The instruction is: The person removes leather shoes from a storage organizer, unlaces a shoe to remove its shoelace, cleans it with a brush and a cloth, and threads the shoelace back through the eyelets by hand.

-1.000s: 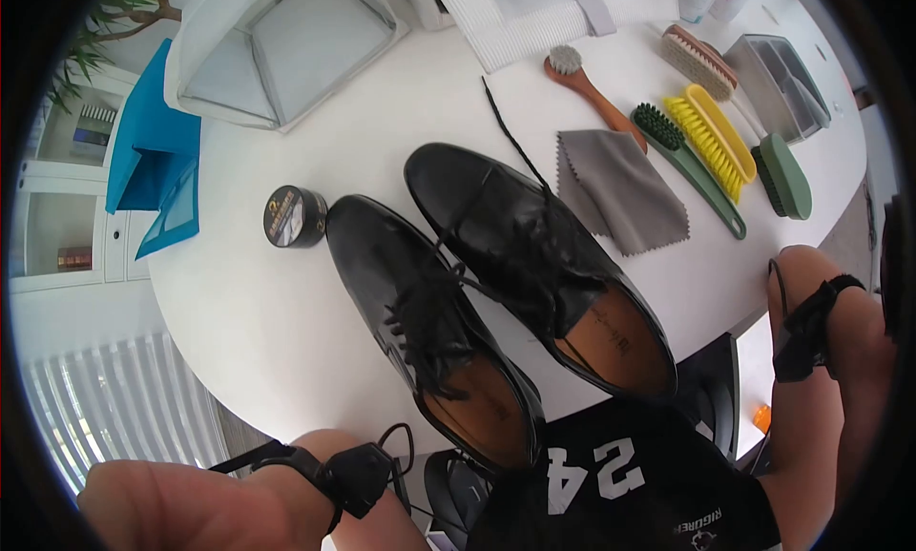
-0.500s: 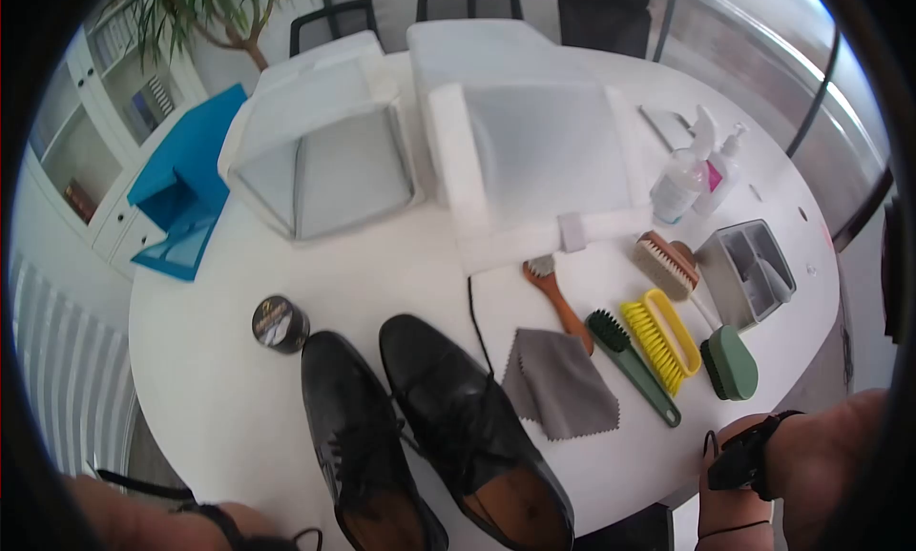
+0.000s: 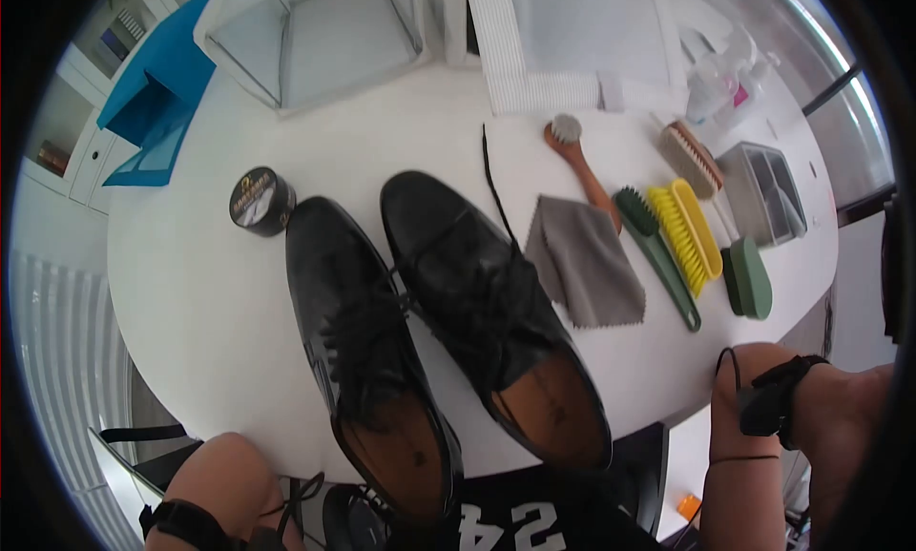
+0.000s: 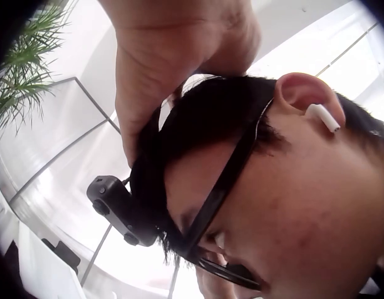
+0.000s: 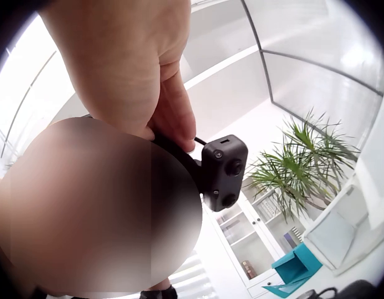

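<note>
The left hand [image 4: 185, 50] is partly hiding the black head strap [image 4: 144, 171]; the right hand [image 5: 129, 68] is running off the top edge; grey cloth [image 3: 587, 270] is covering some wooden brush handle [image 3: 592, 179].

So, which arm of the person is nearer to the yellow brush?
Right. The right arm bends by the table's near edge, below the yellow brush; the left arm is across, beyond both black shoes.

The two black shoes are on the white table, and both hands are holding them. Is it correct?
The holding is wrong: the left hand and the right hand are up at the person's head, as the wrist views show. The black shoes are indeed on the white table.
</note>
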Available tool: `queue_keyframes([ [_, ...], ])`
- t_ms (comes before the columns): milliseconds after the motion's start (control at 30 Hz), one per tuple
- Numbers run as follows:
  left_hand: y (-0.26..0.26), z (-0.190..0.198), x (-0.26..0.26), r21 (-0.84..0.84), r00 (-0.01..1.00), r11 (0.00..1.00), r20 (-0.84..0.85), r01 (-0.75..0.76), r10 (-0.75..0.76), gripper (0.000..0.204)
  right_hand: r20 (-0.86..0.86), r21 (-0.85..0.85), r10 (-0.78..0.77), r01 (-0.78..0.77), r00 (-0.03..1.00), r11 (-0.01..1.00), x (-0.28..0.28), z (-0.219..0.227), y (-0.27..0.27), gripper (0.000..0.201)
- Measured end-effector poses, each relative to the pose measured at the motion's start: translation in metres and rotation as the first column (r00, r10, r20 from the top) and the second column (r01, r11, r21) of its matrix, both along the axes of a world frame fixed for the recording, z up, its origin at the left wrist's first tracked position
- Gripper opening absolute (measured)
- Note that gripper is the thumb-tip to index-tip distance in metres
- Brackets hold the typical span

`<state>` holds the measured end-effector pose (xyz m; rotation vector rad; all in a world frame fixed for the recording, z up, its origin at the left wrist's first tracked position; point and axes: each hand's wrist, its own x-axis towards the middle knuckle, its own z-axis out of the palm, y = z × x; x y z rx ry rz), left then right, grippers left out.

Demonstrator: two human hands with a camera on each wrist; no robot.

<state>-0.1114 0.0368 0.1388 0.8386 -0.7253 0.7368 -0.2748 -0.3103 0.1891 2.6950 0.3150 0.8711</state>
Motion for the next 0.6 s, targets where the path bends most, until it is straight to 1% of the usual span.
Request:
queue_keyframes([
  [100,-0.001,0.002,-0.006,0.010,0.999,1.000,-0.045,0.028,-0.027,0.034,-0.048,-0.007,-0.037,0.037,0.998,0.999,-0.013,0.014,0.002,0.017],
  [167,-0.002,0.004,-0.004,0.007,0.998,0.999,-0.040,0.039,-0.039,0.034,-0.046,-0.023,-0.055,0.054,0.997,0.998,-0.009,0.007,0.010,0.017],
  [200,-0.001,0.005,-0.006,0.011,0.998,0.999,-0.045,0.033,-0.032,0.034,-0.052,-0.024,-0.052,0.050,0.997,0.998,-0.016,0.007,0.004,0.017],
  [300,0.004,0.008,-0.008,0.020,0.999,1.000,-0.043,0.019,-0.018,0.033,-0.053,-0.033,-0.047,0.045,0.998,0.998,-0.009,0.005,0.011,0.016],
  [500,0.007,0.011,-0.011,0.015,1.000,1.000,-0.029,0.010,-0.010,0.032,-0.043,-0.072,-0.058,0.055,0.997,0.996,-0.039,0.003,-0.011,0.016],
  [533,0.010,0.012,-0.013,0.022,0.999,1.000,-0.032,0.017,-0.016,0.032,-0.047,-0.071,-0.067,0.064,0.997,0.995,-0.065,0.001,-0.030,0.016],
  [567,0.012,0.013,-0.015,0.027,0.999,0.999,-0.042,0.026,-0.025,0.032,-0.059,-0.072,-0.080,0.075,0.995,0.995,-0.075,0.002,-0.036,0.016],
  [600,0.013,0.014,-0.017,0.029,0.998,0.999,-0.052,0.028,-0.027,0.032,-0.069,-0.077,-0.084,0.079,0.994,0.994,-0.128,0.002,-0.080,0.016],
])
